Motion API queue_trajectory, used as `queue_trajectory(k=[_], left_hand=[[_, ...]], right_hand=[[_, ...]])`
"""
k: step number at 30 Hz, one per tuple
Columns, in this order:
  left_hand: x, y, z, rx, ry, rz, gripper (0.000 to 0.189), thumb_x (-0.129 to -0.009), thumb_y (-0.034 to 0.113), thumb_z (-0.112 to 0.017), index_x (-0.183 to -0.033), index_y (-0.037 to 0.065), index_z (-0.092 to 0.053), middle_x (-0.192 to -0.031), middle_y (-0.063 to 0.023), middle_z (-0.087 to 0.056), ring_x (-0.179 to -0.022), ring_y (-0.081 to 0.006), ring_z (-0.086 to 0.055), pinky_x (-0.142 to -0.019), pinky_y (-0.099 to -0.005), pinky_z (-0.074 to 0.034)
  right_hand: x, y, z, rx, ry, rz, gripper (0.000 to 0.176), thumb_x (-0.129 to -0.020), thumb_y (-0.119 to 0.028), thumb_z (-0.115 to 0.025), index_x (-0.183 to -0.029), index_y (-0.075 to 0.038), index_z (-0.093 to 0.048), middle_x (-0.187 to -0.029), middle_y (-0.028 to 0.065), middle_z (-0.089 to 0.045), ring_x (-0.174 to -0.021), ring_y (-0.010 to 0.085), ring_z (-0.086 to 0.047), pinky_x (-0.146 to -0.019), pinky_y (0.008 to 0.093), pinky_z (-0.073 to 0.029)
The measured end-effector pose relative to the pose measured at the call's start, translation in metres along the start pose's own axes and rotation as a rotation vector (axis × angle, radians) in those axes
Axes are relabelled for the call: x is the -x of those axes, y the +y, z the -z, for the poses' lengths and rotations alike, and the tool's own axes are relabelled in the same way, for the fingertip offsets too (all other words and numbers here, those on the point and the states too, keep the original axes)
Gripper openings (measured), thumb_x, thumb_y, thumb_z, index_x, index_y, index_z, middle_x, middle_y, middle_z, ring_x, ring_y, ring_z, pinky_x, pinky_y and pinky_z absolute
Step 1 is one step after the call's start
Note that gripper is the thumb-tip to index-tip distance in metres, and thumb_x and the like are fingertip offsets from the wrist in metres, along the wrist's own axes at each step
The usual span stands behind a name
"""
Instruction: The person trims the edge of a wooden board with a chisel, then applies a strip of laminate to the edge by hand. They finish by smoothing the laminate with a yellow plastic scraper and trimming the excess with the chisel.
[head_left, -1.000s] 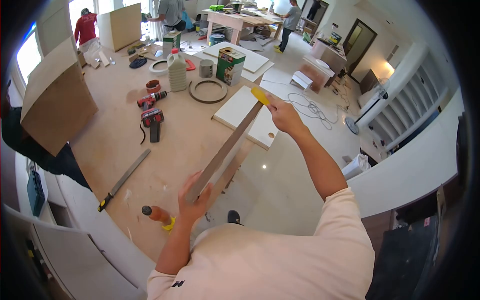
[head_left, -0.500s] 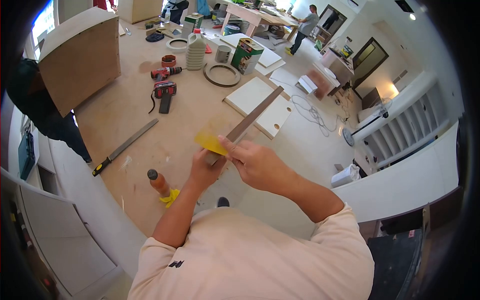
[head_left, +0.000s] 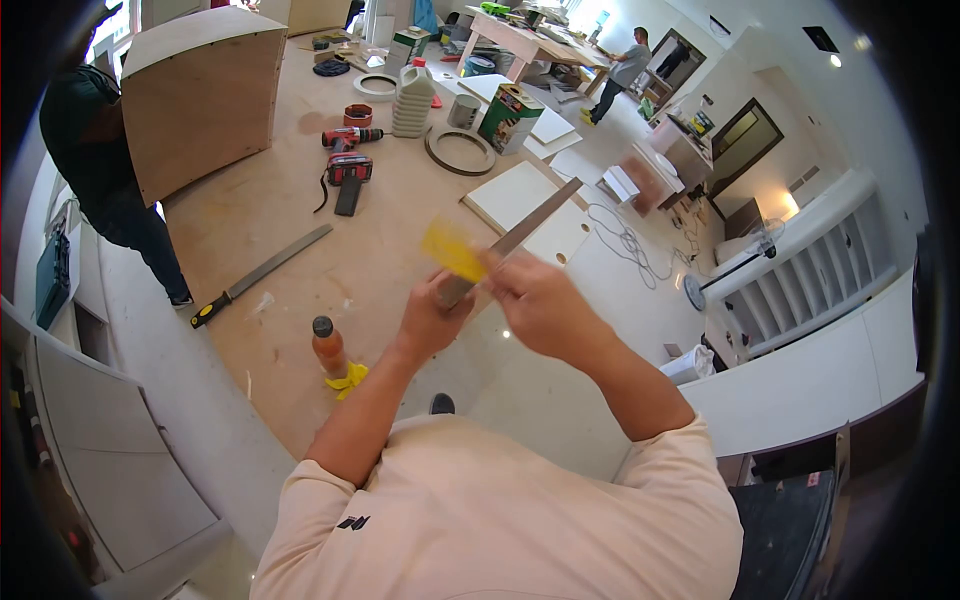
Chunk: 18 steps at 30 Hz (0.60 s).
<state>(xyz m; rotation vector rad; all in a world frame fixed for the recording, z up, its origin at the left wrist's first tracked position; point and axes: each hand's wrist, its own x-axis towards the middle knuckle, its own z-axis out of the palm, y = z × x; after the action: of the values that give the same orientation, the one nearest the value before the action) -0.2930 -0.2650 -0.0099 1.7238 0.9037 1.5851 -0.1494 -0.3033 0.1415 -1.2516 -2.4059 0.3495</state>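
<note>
The left hand point(head_left: 432, 318) clenches the near end of a long wooden strip point(head_left: 535, 218), which slants over the surface point(head_left: 300, 260) toward 1 o'clock. The right hand point(head_left: 540, 300) pinches a yellow scraper point(head_left: 452, 250) against that end, so most of the length probably remains to be covered.

The left hand point(head_left: 432, 320) grips the near end of a long strip point(head_left: 530, 225), which slants up and away over the counter point(head_left: 270, 200) edge. The right hand point(head_left: 535, 300) presses a yellow scraper point(head_left: 452, 250) against the strip just above the left hand. On the counter lie what looks like a saw point(head_left: 262, 272), a bottle point(head_left: 327, 345), a drill point(head_left: 350, 137) and a white panel point(head_left: 510, 200). 2 other people stand far back.
</note>
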Motion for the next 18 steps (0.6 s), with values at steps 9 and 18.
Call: queue_trajectory(k=[9,18], left_hand=[[-0.001,0.003,0.006,0.058,-0.01,0.064,0.029,-0.082,0.004,-0.067,-0.111,0.002,-0.062,-0.104,-0.0173,-0.066,-0.097,-0.0376,-0.064,-0.082,-0.0385,-0.052],[-0.005,0.003,0.003,0.077,0.059,0.026,0.029,-0.084,0.005,-0.067,-0.112,0.001,-0.062,-0.106,-0.0176,-0.066,-0.095,-0.035,-0.065,-0.082,-0.0357,-0.052]], right_hand=[[0.002,0.006,-0.007,-0.058,0.059,0.035,0.046,-0.094,-0.01,-0.061,-0.139,-0.012,-0.052,-0.084,0.015,-0.062,-0.073,0.0292,-0.061,-0.067,0.0357,-0.05],[-0.009,-0.002,0.049,-1.392,-0.123,-0.496,0.047,-0.101,-0.009,-0.044,-0.148,-0.015,-0.04,-0.109,0.016,-0.064,-0.069,0.0254,-0.069,-0.059,0.0347,-0.059]])
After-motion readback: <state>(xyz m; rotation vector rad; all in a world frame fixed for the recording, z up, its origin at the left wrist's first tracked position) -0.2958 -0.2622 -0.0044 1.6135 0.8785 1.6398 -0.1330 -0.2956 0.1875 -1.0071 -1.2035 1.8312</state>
